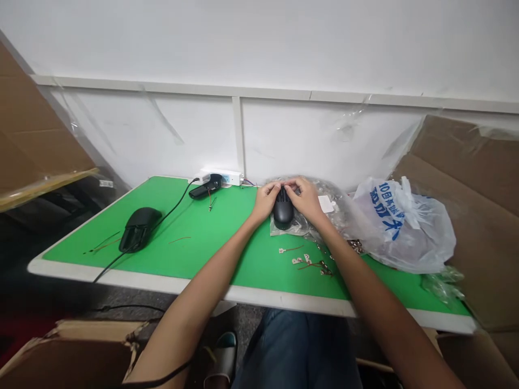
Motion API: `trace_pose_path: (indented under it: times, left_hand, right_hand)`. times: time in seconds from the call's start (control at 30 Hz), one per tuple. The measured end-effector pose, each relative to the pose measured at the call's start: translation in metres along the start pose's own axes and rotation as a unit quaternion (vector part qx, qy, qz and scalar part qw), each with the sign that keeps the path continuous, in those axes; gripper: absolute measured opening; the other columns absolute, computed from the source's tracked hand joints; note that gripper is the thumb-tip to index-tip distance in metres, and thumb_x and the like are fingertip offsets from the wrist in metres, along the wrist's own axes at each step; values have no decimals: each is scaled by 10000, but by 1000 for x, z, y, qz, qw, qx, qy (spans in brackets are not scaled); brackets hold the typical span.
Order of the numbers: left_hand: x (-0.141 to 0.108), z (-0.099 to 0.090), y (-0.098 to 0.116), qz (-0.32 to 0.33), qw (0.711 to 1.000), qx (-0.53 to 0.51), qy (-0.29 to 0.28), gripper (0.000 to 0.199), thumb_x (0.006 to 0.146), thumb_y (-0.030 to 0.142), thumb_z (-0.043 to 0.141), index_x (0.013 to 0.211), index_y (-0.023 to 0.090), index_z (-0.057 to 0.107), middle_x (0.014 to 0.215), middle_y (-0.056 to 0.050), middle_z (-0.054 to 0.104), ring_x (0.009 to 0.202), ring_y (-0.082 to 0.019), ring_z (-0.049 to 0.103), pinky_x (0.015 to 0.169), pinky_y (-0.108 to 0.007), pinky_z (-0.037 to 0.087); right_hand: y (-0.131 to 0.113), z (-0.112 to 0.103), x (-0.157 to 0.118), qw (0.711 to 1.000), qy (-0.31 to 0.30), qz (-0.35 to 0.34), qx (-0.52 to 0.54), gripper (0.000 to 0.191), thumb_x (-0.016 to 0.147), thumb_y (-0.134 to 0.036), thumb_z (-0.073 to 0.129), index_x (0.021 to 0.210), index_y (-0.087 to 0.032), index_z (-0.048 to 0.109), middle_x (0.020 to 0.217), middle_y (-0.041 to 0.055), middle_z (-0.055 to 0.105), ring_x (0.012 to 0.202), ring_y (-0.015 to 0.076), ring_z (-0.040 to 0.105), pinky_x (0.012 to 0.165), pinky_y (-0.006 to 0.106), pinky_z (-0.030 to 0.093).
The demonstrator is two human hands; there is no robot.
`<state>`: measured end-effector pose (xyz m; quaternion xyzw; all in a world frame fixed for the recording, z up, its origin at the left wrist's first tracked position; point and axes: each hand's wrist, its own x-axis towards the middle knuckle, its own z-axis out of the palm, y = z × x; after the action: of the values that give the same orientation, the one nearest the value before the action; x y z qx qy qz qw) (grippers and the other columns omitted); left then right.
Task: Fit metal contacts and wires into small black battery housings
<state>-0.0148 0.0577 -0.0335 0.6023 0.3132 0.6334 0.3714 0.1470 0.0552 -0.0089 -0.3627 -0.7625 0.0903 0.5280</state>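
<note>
My left hand (266, 199) and my right hand (303, 195) are closed on the far end of a black computer mouse (283, 214), one on each side. The mouse is above a clear plastic bag (302, 224) toward the back of the green tabletop (194, 248). Small metal parts with thin brown wires (308, 262) lie nearer the front edge, beside my right forearm. Fingertips partly hide the far end of the mouse.
Another black mouse (140, 229) with a cable sits at the left. Behind it, a black device (200, 190) rests by a white power strip (230, 176). A white plastic bag (409, 232) stands at the right near cardboard (466, 178).
</note>
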Motion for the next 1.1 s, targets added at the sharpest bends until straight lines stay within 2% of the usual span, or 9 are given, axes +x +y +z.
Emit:
trace_pose_path:
  times: [0.13, 0.27, 0.43, 0.6, 0.77, 1.1]
  left_hand:
    - [2, 1, -6, 20, 1000, 17, 14, 464, 892, 595, 727, 1051, 173, 835, 1127, -115, 826, 1080, -277, 746, 1050, -420, 543]
    - [6, -2, -10, 13, 1000, 7, 10, 486, 863, 604, 754, 1058, 165, 829, 1126, -115, 825, 1074, -270, 745, 1047, -411, 544]
    - [2, -4, -7, 22, 999, 21, 15, 462, 863, 589, 748, 1043, 171, 824, 1098, -100, 828, 1077, -268, 740, 1030, -400, 551]
    - [-4, -5, 0, 29, 998, 57, 25, 367, 894, 467, 696, 1071, 170, 817, 1118, -107, 823, 1103, -281, 736, 1053, -430, 541]
    - [-5, -7, -3, 14, 998, 57, 35, 335, 933, 345, 575, 1116, 170, 794, 1192, -110, 804, 1165, -275, 721, 1093, -442, 523]
    - [-3, -6, -9, 9, 997, 42, 60, 326, 969, 283, 523, 1147, 174, 773, 1220, -117, 786, 1182, -269, 712, 1116, -471, 507]
  right_hand:
    - [-1, 1, 0, 999, -15, -3, -30, 142, 971, -265, 563, 988, -219, 696, 1005, 75, 741, 913, 236, 665, 865, 383, 542]
    - [-2, 2, 2, 999, -24, 13, -45, 121, 975, -244, 567, 995, -218, 683, 1007, 66, 732, 930, 237, 662, 891, 387, 531]
    - [-2, 3, 2, 998, -34, 23, -44, 93, 969, -238, 592, 999, -224, 678, 1032, 60, 739, 956, 236, 666, 899, 384, 519]
    - [-4, 4, 1, 999, -38, 21, -27, 86, 965, -233, 596, 988, -227, 679, 1007, 52, 745, 913, 220, 664, 870, 367, 513]
    - [-3, 6, 1, 1000, -14, 17, -6, 98, 964, -248, 590, 969, -225, 686, 964, 44, 736, 875, 211, 664, 849, 356, 513]
    - [-5, 9, 1, 1000, -2, -4, 26, 124, 931, -309, 629, 902, -233, 722, 887, 48, 715, 844, 220, 654, 806, 360, 533]
